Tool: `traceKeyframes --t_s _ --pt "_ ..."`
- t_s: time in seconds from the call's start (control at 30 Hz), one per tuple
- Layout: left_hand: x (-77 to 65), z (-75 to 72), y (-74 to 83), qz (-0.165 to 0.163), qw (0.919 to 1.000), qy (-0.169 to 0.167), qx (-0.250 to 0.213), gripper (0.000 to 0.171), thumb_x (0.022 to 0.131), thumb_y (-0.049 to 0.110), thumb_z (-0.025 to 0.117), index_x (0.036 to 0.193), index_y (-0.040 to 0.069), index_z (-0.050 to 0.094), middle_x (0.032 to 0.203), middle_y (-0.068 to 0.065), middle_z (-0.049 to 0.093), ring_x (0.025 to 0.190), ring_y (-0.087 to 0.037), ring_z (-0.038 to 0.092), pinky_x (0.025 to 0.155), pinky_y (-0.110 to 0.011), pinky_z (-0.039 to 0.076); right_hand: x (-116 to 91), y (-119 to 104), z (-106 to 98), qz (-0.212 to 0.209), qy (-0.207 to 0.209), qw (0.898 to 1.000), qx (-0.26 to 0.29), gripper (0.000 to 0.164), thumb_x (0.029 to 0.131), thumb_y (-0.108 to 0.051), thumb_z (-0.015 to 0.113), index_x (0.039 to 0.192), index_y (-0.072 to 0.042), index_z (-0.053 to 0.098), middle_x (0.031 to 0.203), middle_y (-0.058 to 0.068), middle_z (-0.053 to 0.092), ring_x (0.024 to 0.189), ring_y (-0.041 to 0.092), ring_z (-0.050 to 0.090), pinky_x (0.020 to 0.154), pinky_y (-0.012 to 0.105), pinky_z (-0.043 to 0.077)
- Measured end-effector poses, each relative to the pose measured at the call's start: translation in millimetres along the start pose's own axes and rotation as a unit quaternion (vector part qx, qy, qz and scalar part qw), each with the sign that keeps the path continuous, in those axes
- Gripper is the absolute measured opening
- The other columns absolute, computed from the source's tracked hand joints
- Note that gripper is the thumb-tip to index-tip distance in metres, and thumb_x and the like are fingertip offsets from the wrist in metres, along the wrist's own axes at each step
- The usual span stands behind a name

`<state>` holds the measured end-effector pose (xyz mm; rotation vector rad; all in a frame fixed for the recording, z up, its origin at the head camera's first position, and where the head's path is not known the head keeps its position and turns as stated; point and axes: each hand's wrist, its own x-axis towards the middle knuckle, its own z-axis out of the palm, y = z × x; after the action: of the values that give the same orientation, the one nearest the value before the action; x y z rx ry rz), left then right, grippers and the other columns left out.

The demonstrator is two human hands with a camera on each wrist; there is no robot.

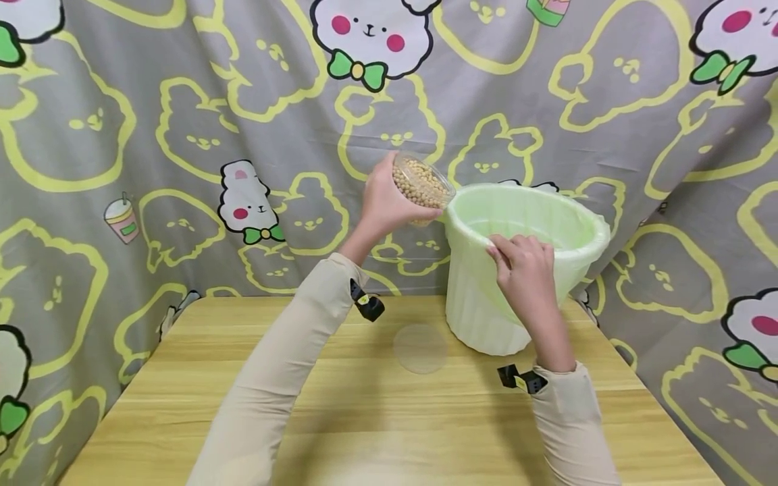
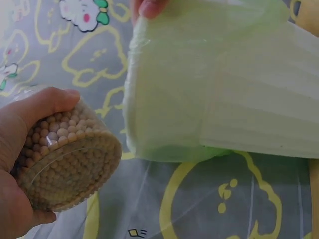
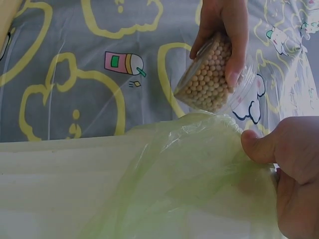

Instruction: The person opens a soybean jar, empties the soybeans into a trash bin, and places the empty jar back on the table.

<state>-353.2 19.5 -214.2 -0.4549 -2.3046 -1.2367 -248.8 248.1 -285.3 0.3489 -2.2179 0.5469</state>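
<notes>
My left hand [image 1: 389, 199] grips a clear round jar [image 2: 70, 154] full of small beige balls [image 1: 419, 181]. The jar is tipped toward the right, its mouth close beside the left rim of a white trash can [image 1: 480, 310]. A pale green bag [image 1: 583, 236] lines the can and folds over its rim. My right hand [image 1: 525, 263] pinches the near rim with the bag over it, thumb outside and fingers over the edge. In the right wrist view, the balls [image 3: 209, 74] lie against the jar's wall, under the left hand's fingers.
A clear round disc [image 1: 421, 348] lies flat on the wooden table [image 1: 340, 405], left of the can's foot. Behind the table hangs a grey curtain [image 1: 292, 135] with yellow cartoon outlines. Each wrist carries a small black camera [image 1: 367, 304].
</notes>
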Motion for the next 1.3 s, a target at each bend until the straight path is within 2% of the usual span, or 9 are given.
traceKeyframes --t_s 0.2,0.33,0.47,0.8,1.3 --pt "6.2 5.3 4.0 0.031 0.9983 -0.012 0.047 0.128 0.052 0.044 0.1 0.157 0.012 0.035 0.155 -0.007 0.047 0.143 -0.028 0.043 0.118 -0.044 0.041 1.4 0.2 2.2 -0.004 0.007 1.0 0.002 0.018 0.097 -0.009 0.067 0.111 0.0 0.074 0.081 0.02 0.065 0.079 0.037 0.048 0.083 0.054 0.034" --pt "10.4 7.6 6.7 0.06 0.9956 -0.018 0.07 0.128 0.051 0.043 0.101 0.156 0.009 0.035 0.156 -0.009 0.046 0.144 -0.03 0.041 0.121 -0.043 0.037 2.6 0.1 1.9 -0.004 0.008 1.0 -0.003 0.018 0.097 -0.009 0.067 0.111 0.0 0.074 0.081 0.019 0.065 0.078 0.037 0.048 0.082 0.053 0.034" --pt "13.7 10.7 8.7 0.075 0.9935 -0.023 0.082 0.127 0.051 0.043 0.101 0.154 0.008 0.036 0.155 -0.01 0.046 0.144 -0.031 0.041 0.121 -0.043 0.037 3.4 0.4 1.4 -0.002 0.006 1.0 -0.005 0.019 0.098 -0.009 0.066 0.112 -0.001 0.074 0.082 0.019 0.065 0.078 0.037 0.048 0.082 0.053 0.034" --pt "17.8 19.5 16.6 0.066 0.9895 -0.056 0.116 0.127 0.054 0.041 0.099 0.157 0.01 0.032 0.153 -0.01 0.045 0.144 -0.03 0.039 0.119 -0.04 0.04 3.1 0.9 1.0 0.001 0.007 1.0 -0.008 0.019 0.097 -0.01 0.067 0.112 -0.001 0.075 0.079 0.018 0.063 0.077 0.036 0.047 0.082 0.052 0.034" --pt "20.5 14.3 19.3 0.055 0.9842 -0.089 0.143 0.128 0.056 0.042 0.098 0.158 0.012 0.028 0.156 -0.01 0.043 0.146 -0.031 0.037 0.118 -0.043 0.042 2.5 4.2 2.2 -0.004 -0.005 1.0 0.007 0.019 0.098 -0.01 0.066 0.112 0.001 0.074 0.076 0.016 0.06 0.076 0.033 0.044 0.086 0.052 0.031"
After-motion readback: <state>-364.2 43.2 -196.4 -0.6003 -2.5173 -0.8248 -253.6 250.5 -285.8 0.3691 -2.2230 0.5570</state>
